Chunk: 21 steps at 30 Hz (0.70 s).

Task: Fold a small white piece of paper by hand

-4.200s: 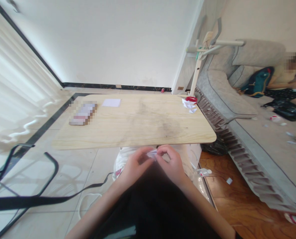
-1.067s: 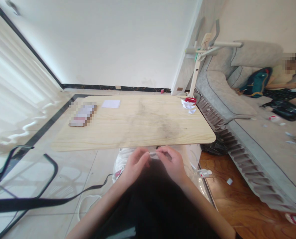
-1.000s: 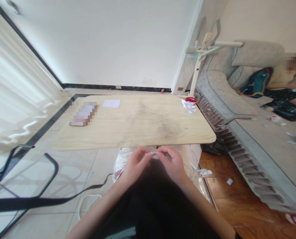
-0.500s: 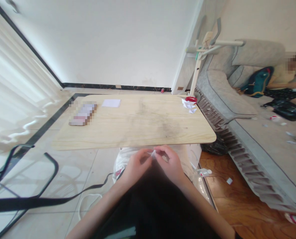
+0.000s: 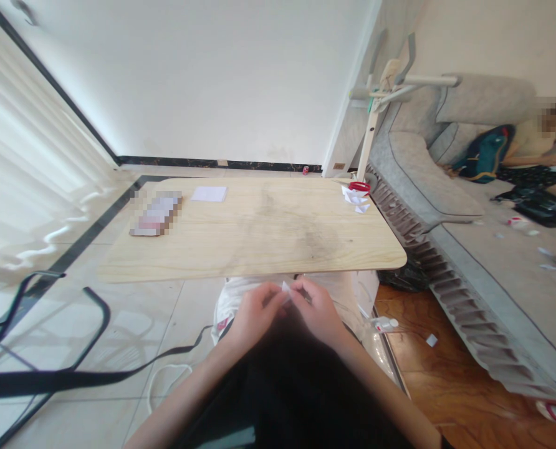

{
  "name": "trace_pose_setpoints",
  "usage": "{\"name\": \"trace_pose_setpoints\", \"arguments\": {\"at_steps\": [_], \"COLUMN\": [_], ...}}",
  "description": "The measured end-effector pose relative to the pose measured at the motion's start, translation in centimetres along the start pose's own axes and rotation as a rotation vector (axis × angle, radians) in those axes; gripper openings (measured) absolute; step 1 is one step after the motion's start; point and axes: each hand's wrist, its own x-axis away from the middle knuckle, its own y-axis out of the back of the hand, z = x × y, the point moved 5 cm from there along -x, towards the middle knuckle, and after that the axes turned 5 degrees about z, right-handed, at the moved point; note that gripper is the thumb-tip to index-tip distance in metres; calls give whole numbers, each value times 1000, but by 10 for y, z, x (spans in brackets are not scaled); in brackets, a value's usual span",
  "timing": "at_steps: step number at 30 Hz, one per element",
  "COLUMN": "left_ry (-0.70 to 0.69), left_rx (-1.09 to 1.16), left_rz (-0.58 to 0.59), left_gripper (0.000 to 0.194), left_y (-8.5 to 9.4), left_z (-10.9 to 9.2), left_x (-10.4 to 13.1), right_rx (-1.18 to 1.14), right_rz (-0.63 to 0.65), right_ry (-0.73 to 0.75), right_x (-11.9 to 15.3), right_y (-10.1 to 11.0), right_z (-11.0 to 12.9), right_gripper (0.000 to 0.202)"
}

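Between my hands, just in front of the near edge of the wooden table point(image 5: 203, 249), is a small folded piece of white paper point(image 5: 285, 288). My left hand point(image 5: 258, 310) pinches it from the left, thumb and fingers together. From the other side my right hand point(image 5: 319, 312) grips it with bent fingers. Only a pointed white tip shows above the fingertips; the rest is hidden by them. A stack of white paper point(image 5: 209, 194) lies at the table's back left. Several folded white paper pieces point(image 5: 354, 197) sit at the back right beside red-handled scissors point(image 5: 359, 187).
A blurred-out flat object point(image 5: 156, 215) lies on the table's left side. A metal chair frame point(image 5: 95, 312) stands at left. On the right are a grey sofa point(image 5: 446, 181), a seated person point(image 5: 535, 149), a backpack point(image 5: 486, 156) and a white bottle point(image 5: 385, 323) low down.
The paper's tip has turned a little and points more to the upper left. My right hand has shifted slightly, its fingers curling closer to the paper.
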Motion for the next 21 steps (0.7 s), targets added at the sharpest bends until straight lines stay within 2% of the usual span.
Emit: {"name": "trace_pose_setpoints", "arguments": {"at_steps": [15, 21], "left_ry": [19, -57], "left_rx": [240, 222], "left_rz": [-28, 29], "left_gripper": [25, 27], "left_y": [0, 2], "left_z": [1, -9], "left_x": [1, 2], "right_rx": [-368, -456], "right_rz": [-19, -47], "right_ry": [-87, -123], "right_x": [1, 0], "right_y": [-9, -7], "right_z": [-13, -14], "right_gripper": [9, 16]}}
